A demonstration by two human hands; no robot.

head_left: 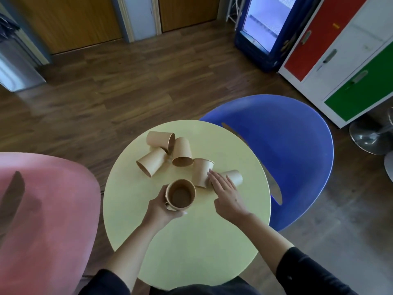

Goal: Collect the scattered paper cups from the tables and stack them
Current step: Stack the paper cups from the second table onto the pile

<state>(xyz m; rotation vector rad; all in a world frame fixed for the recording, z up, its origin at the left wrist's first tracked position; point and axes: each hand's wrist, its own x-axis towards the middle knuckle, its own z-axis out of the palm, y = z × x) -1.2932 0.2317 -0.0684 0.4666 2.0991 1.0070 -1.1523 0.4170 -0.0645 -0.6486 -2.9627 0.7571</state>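
Observation:
Several brown paper cups lie on a round pale-yellow table (191, 248). My left hand (159, 209) grips one upright cup (180, 194), mouth up, just above the table. My right hand (225, 192) is flat with fingers apart, fingertips touching an upside-down cup (201, 172) and partly covering a cup lying on its side (234, 176). Three more cups lie tipped over farther back: one at the top (159, 141), one at the left (151, 165), one in the middle (181, 152).
A blue chair (287, 145) stands against the table's right side and a pink chair (42, 220) at its left. Beyond are a wooden floor (127, 92), a blue drinks fridge (265, 28), and red, white and green lockers (350, 60).

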